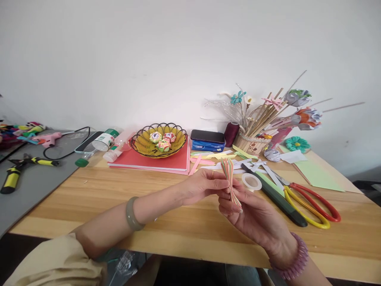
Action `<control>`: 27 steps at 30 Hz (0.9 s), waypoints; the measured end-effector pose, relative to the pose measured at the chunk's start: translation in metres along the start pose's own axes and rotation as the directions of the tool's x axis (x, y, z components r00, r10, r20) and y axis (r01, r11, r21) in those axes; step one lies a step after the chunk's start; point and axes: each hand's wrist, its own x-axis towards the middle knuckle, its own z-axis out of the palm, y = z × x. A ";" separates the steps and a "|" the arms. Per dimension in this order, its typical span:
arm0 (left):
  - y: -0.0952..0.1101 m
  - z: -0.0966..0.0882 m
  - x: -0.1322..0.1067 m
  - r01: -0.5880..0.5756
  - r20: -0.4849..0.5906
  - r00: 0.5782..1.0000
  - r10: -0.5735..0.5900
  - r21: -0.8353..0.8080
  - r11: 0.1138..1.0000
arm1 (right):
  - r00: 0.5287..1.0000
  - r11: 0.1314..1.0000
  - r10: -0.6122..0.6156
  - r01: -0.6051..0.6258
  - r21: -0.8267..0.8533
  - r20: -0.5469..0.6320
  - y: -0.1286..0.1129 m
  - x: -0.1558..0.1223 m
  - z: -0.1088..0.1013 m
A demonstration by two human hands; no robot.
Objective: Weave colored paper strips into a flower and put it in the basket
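Observation:
A bundle of colored paper strips [228,170], pinched narrow at its middle and fanned at both ends, is held upright above the wooden table. My left hand [205,184] grips it from the left, thumb across the narrow part. Around its lower half close the fingers of my right hand [253,214]. Just right of the bundle lies a roll of clear tape [251,181]. Loose paper strips [238,163] are scattered behind my hands. Beside my right hand rest a black-handled cutter [276,198] and scissors [315,202] with red and yellow handles.
A yellow woven basket [139,145] holding 3 paper balls stands on red paper [149,161]. Behind are a phone on a blue packet [207,146], a thread spool [231,134] and a pot of craft flowers [251,145]. Bottles [86,155] and pliers [13,174] lie left.

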 end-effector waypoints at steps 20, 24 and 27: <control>-0.008 0.000 0.006 -0.233 -0.189 0.956 0.224 -0.027 0.972 | 0.924 0.545 -0.374 0.151 -0.825 -0.078 0.004 -0.012 0.003; -0.011 0.003 0.005 -0.222 -0.163 0.963 0.216 -0.025 0.975 | 0.918 0.452 -0.394 0.151 -0.879 -0.045 0.009 -0.008 0.001; -0.015 0.002 0.005 -0.212 -0.145 0.968 0.205 -0.038 0.977 | 0.910 0.407 -0.413 0.144 -0.902 -0.041 0.015 -0.005 -0.001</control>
